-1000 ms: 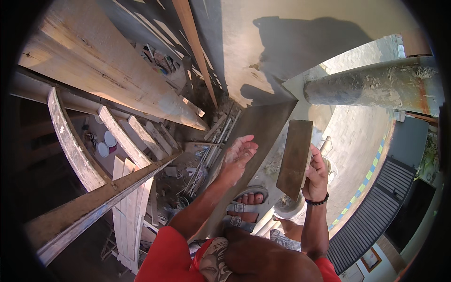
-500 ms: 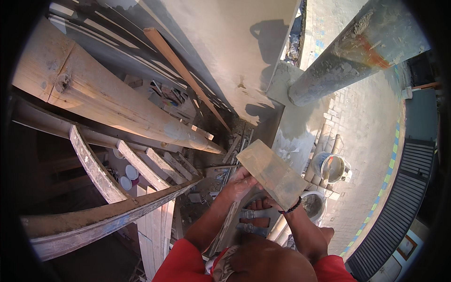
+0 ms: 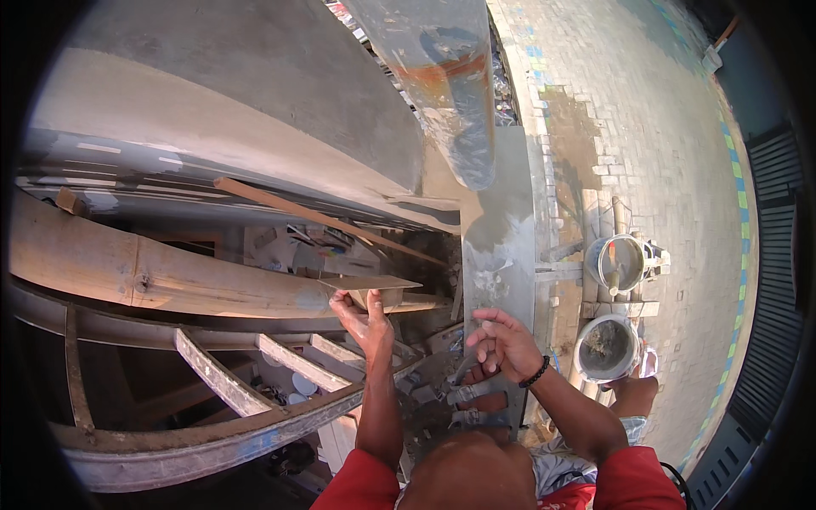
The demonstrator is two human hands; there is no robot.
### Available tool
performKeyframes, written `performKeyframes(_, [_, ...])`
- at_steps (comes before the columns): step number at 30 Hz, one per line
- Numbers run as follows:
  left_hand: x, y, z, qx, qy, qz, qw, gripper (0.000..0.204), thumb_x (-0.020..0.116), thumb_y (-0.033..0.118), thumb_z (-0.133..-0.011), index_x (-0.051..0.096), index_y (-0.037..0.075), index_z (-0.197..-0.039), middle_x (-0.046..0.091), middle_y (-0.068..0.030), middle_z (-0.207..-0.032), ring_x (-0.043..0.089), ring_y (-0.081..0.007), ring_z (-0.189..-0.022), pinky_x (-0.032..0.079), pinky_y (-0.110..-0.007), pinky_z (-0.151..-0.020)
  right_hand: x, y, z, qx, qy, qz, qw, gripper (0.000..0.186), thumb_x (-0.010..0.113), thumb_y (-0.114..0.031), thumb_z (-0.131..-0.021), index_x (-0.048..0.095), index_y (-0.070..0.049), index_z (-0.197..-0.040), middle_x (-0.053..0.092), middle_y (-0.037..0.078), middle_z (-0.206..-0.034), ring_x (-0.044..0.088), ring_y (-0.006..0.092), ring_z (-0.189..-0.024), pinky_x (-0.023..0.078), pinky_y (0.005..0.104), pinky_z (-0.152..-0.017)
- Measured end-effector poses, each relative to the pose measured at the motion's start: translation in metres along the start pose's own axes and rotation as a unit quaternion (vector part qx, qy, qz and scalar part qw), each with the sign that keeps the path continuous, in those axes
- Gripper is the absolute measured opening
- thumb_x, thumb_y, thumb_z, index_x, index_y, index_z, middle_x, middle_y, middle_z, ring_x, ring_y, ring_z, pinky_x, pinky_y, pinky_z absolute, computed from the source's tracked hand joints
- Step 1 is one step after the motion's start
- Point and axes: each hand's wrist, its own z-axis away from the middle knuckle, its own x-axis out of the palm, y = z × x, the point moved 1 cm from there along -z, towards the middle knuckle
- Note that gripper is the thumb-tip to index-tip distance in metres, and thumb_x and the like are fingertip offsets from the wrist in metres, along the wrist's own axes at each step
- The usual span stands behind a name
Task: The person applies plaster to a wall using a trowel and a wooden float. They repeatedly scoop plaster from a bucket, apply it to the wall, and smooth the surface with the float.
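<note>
My left hand [image 3: 365, 321] grips a plastering float [image 3: 374, 281], a thin tan board seen almost edge-on. A block-like grip shows under the board, between my fingers and thumb. The float is held up in front of the thick bamboo pole [image 3: 212, 276]. My right hand [image 3: 503, 342], with a dark beaded bracelet at the wrist, hangs to the right of the float, apart from it. Its fingers are loosely bent and spread, and I see nothing in them. A small grey shape just below that hand is too unclear to name.
A bucket [image 3: 580, 350] with grey mortar stands at right, below another bucket [image 3: 594, 262] with a tool in it. A ladder-like frame [image 3: 212, 459] crosses the lower left. A grey plastered ledge [image 3: 501, 229] and a stained round column [image 3: 446, 93] stand ahead.
The float has moved left and up with my left hand, and turned from face-on to edge-on. My right hand has come away from it. The view has swung round.
</note>
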Motion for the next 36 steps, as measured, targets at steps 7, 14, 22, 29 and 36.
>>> performKeyframes(7, [0.067,-0.109,-0.022,0.243,-0.023,-0.235,0.941,0.042,0.065,0.006,-0.084,0.041,-0.001,-0.118,0.046,-0.0224,-0.108,0.050,-0.0380,-0.098,0.043,-0.042,-0.086,-0.030,-0.030,0.021,-0.087,0.093,0.058,0.990,0.028,0.051,-0.010,-0.091,0.047,-0.004,-0.118,0.063,0.013,-0.082,0.060,0.0153,-0.057,0.047,0.0238,-0.041])
performKeyframes(14, [0.134,-0.134,-0.040,0.185,0.009,-0.243,0.952,0.032,0.064,0.005,-0.081,0.046,0.002,-0.107,0.045,-0.0216,-0.104,0.052,-0.0411,-0.096,0.045,-0.046,-0.078,-0.041,-0.044,0.041,-0.136,0.179,0.109,0.968,0.026,0.048,-0.010,-0.091,0.049,-0.004,-0.116,0.064,0.013,-0.078,0.060,0.0166,-0.055,0.046,0.0250,-0.040])
performKeyframes(22, [0.151,-0.134,-0.061,0.216,-0.019,-0.212,0.953,0.031,0.062,0.008,-0.084,0.044,0.004,-0.108,0.042,-0.0228,-0.106,0.049,-0.0427,-0.098,0.044,-0.048,-0.078,-0.029,-0.037,0.026,-0.156,0.171,0.116,0.966,0.027,0.050,-0.010,-0.092,0.048,-0.004,-0.118,0.064,0.012,-0.079,0.059,0.0162,-0.055,0.047,0.0253,-0.044])
performKeyframes(29, [0.159,-0.126,-0.073,0.239,-0.019,-0.208,0.948,0.031,0.062,0.010,-0.083,0.045,0.008,-0.109,0.045,-0.0190,-0.102,0.052,-0.0401,-0.090,0.046,-0.048,-0.068,-0.032,-0.031,0.017,-0.159,0.178,0.117,0.964,0.029,0.052,-0.009,-0.091,0.047,-0.002,-0.118,0.063,0.013,-0.081,0.059,0.0152,-0.057,0.047,0.0243,-0.044])
performKeyframes(36, [0.123,-0.178,-0.074,0.142,-0.087,-0.303,0.938,0.020,0.057,0.009,-0.085,0.050,0.005,-0.104,0.047,-0.0200,-0.105,0.050,-0.0398,-0.097,0.044,-0.046,-0.080,-0.028,-0.031,0.013,-0.147,0.197,0.153,0.957,0.025,0.052,-0.011,-0.092,0.051,-0.005,-0.116,0.063,0.010,-0.078,0.058,0.0138,-0.055,0.047,0.0239,-0.044])
